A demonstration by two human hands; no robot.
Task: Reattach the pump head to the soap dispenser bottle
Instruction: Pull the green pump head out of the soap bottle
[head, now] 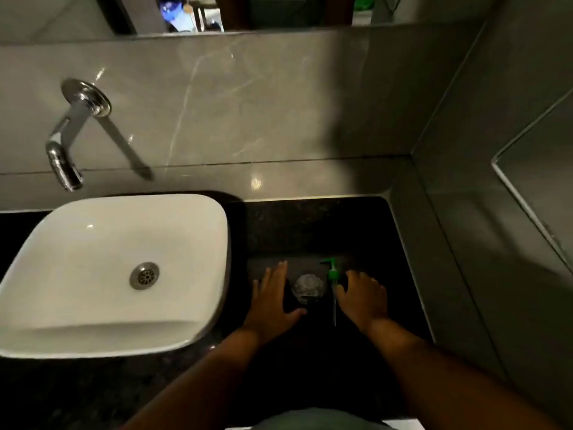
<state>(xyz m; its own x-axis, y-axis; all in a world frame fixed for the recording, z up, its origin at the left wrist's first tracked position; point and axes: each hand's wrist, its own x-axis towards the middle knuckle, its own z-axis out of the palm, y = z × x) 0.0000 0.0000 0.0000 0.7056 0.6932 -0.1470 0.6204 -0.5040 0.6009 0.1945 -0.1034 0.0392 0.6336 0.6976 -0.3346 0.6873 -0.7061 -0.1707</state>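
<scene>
A clear soap dispenser bottle (308, 288) stands upright on the black countertop (310, 225), seen from above with its mouth uncovered. Just to its right lies the green pump head (332, 272), its thin tube running toward me along the counter. My left hand (274, 301) rests flat on the counter left of the bottle, fingers spread, the thumb below the bottle. My right hand (362, 297) is spread right of the pump head, its thumb close to the tube. Neither hand grips anything.
A white basin (46, 243) with a metal drain (144, 275) sits to the left. A chrome wall tap (69, 141) hangs above it. Grey tiled walls close the counter at the back and right.
</scene>
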